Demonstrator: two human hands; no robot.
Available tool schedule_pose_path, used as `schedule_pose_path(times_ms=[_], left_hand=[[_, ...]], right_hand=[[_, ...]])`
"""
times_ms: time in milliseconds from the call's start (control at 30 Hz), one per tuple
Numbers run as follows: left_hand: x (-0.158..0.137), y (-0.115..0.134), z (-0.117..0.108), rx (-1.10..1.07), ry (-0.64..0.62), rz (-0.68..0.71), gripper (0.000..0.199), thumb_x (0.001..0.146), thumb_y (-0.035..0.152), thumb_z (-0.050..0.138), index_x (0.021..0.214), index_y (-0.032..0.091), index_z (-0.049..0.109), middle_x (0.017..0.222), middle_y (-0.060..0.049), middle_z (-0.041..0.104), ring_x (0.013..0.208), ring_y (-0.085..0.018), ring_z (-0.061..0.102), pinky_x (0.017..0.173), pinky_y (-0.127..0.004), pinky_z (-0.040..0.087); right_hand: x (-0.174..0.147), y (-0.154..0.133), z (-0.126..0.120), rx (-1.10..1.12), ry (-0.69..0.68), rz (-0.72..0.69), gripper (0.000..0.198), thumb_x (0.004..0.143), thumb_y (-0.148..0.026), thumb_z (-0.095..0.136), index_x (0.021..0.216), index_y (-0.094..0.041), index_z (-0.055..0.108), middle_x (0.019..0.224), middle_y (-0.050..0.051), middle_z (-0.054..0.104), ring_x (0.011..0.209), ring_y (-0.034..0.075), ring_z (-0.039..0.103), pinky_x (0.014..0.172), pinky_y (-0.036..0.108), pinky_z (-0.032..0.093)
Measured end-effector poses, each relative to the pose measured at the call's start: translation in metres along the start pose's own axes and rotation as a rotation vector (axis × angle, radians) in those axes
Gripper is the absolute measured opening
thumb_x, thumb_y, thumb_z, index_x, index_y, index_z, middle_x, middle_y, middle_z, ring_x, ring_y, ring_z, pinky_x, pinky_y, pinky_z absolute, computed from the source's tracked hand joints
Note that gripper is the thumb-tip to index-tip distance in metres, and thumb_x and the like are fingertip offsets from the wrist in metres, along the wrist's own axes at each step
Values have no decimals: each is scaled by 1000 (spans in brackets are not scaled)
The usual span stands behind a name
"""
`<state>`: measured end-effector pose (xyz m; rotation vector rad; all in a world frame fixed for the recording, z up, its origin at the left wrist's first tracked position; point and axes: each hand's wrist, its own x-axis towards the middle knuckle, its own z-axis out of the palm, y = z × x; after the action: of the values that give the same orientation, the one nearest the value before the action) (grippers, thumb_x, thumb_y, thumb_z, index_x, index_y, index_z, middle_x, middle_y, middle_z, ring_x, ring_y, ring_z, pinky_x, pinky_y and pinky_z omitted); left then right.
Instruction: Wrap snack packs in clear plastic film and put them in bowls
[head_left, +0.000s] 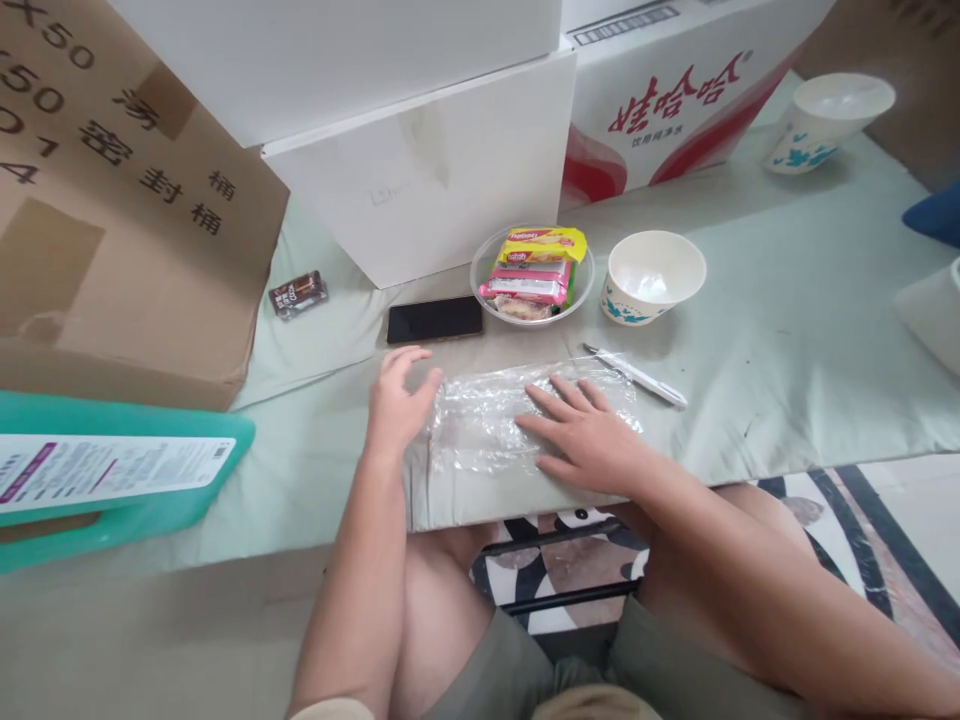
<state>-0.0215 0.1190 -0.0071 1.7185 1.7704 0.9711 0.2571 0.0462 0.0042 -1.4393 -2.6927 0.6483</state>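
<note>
A crinkled clear plastic bag [480, 425] lies flat on the cloth-covered table in front of me. My right hand [581, 432] rests on its right part with the fingers spread. At the bag's left edge is my left hand [401, 395], thumb and fingers apart and nothing between them. Whether it touches the plastic I cannot tell. A white pen [637, 376] lies just beyond my right hand, its tip by the bag's far edge. Beyond the left hand there is a black phone [436, 320].
Behind the bag stand a clear bowl [480, 275] of wrapped snacks and a paper bowl [652, 280]. Another paper bowl [825, 120] is farther right. White boxes [450, 160] line the back; a cardboard box [150, 300] and a green container [202, 480] flank the left. A brown packet [298, 294] lies there.
</note>
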Motion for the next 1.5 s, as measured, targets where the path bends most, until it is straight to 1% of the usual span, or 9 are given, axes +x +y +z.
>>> schedule_pose_path(times_ms=[100,300,467,633,833,1000,1200,1333,1500], left_hand=[[-8,6,7,149,-216,29,53,71,29,80,123,26,70,120,-11,65,122,-36,55,111,-53,41],[-16,17,20,122,-531,195,40,81,11,61,114,29,76,100,-7,75,124,-35,58,108,-55,40],[-14,18,22,-77,-258,229,31,83,16,64,110,25,74,124,-8,71,123,-29,61,113,-48,40],[-9,13,21,-580,62,-181,27,81,38,71,102,22,68,112,-7,71,114,-23,65,106,-38,49],[-26,42,41,-1043,-574,-396,79,63,76,77,118,20,67,139,-18,66,132,-34,61,105,-45,53],[-28,49,52,-825,-558,-421,57,62,50,90,105,18,70,111,-15,78,109,-32,73,93,-43,58],[-25,48,52,-801,-646,-371,72,58,53,91,115,16,65,102,-13,79,90,-27,77,76,-33,59],[-22,50,54,-680,-484,-411,49,68,46,84,103,18,63,65,1,71,54,-15,68,52,-22,52],[-14,43,49,-761,-410,-410,48,74,57,75,101,19,62,58,2,68,45,-13,64,42,-20,45]], right_hand=[[-8,6,-13,61,85,-17,37,96,-43,56,128,-29,70,155,9,54,149,43,39,116,71,32],[33,13,-24,-2,262,71,39,91,-25,54,128,-17,65,128,17,70,120,35,62,101,50,47],[42,12,-24,-61,101,238,17,82,-14,55,87,-23,69,76,8,72,72,24,64,71,38,45],[22,24,-38,728,235,369,6,77,-29,61,75,-24,59,66,-2,58,61,16,54,58,29,41],[27,11,-16,1641,357,567,26,71,-37,73,76,-24,50,80,-3,65,74,15,69,68,29,56],[26,8,-2,1645,269,547,24,77,-35,73,73,-24,51,81,0,74,75,17,72,72,31,60],[27,13,-3,1764,338,586,17,82,-36,68,76,-25,56,91,3,78,82,20,76,83,37,62],[28,17,-6,1517,290,577,25,85,-38,68,73,-26,49,74,0,75,70,19,73,66,32,59],[27,26,-10,1410,310,531,25,83,-42,69,89,-26,51,63,-2,72,57,18,70,54,28,53]])
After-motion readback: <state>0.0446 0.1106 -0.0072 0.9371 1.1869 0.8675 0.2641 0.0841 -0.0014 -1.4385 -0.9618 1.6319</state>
